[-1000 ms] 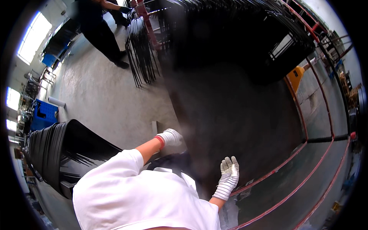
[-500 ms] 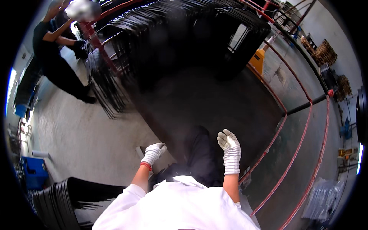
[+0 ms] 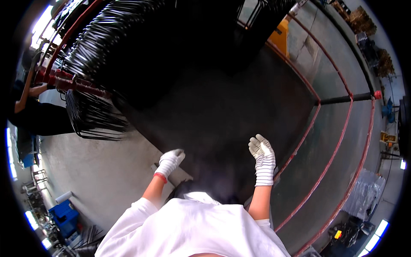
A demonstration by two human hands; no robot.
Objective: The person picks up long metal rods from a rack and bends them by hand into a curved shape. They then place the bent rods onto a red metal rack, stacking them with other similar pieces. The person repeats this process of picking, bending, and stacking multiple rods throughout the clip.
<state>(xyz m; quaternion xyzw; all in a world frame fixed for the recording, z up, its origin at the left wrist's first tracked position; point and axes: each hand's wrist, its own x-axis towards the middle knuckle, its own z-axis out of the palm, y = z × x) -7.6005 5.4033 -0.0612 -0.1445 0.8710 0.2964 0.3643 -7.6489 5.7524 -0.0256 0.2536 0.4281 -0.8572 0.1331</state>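
My left hand (image 3: pixel 172 160), in a white knit glove with a red cuff, hovers at waist height over the edge of the dark platform (image 3: pixel 205 113). Its fingers are curled in and no object shows in them. To the right, my right hand (image 3: pixel 262 155), in a matching glove, is raised palm up with its fingers stretched and lightly bent, holding nothing. Both hands are apart from everything around them. Ahead, a dense row of black bent-tube metal frames (image 3: pixel 109 36) hangs at the far end of the platform, much of it lost in shadow.
Red rails (image 3: pixel 334 165) run along the right side. Beyond them stands a yellow piece of equipment (image 3: pixel 280 38). At far left a person in dark clothes (image 3: pixel 47 118) stands beside more black frames (image 3: pixel 92 113). A blue bin (image 3: pixel 64 216) sits at lower left.
My view has turned and moved forward, so the hanging frames are nearer and higher, and the person sits farther left. Both hands keep nearly the same pose.
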